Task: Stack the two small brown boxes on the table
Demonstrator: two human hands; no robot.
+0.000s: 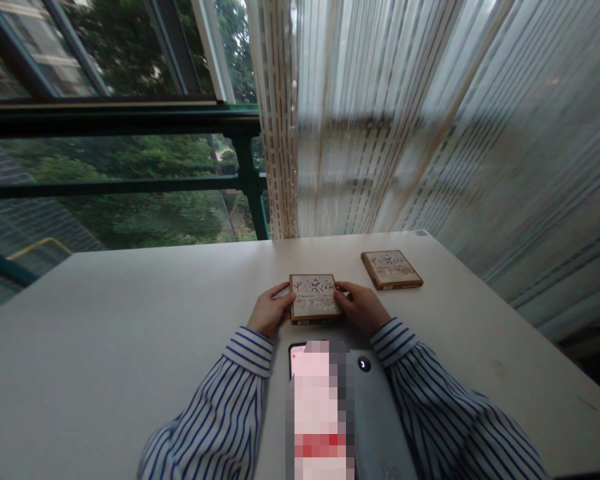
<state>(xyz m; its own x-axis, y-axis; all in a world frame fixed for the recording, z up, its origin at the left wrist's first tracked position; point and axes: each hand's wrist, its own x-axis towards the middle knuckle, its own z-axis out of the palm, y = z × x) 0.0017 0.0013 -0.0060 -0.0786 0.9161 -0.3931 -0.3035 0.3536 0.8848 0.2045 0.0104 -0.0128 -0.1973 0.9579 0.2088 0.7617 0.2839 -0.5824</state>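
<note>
Holding flat printed box [314,298] between both hands, we saw left hand [270,312] pressed on its left edge, right hand [363,308] on its right edge, fingers closed against sides. Box lay flat on white counter [130,320], centre, just ahead of our striped cuffs [250,350]. Matching second box [391,269] sat apart, farther back to right. Phone [294,360] lay between our forearms.

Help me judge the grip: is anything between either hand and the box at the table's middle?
Nothing visible. The left hand and right hand both touch the near box at its side edges. The second box lies apart, farther right on the table.
</note>
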